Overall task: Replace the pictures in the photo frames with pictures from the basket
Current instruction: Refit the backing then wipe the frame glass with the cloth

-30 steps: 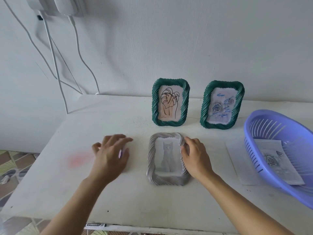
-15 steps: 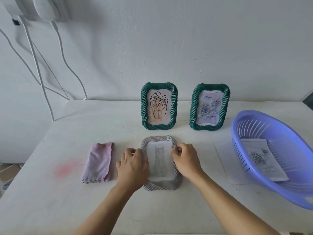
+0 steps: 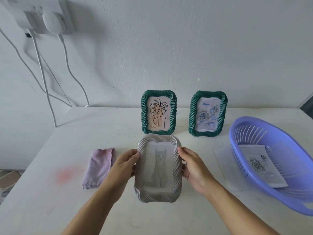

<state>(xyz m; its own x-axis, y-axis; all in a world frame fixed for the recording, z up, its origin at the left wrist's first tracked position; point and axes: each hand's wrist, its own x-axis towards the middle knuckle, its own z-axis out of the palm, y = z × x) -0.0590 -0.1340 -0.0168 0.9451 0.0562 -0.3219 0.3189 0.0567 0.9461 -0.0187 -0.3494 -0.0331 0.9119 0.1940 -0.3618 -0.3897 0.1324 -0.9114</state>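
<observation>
A grey twisted-rim photo frame [image 3: 158,195] with a cat picture is lifted off the table, tilted toward me. My left hand [image 3: 122,167] grips its left edge and my right hand [image 3: 194,168] grips its right edge. Behind it stand two green frames: one [image 3: 144,112] with a leaf line drawing, the other [image 3: 193,112] with blue roses. A purple basket [image 3: 240,133] at the right holds a rose picture [image 3: 260,168].
A folded pink cloth [image 3: 100,167] lies left of my hands. A loose white sheet [image 3: 225,160] sits partly under the basket. White cables [image 3: 44,78] hang from a wall socket at the upper left. The table's left edge drops off near the cloth.
My left hand moved from the cloth to the frame's left edge. Both hands then raised the grey frame from lying flat on the table.
</observation>
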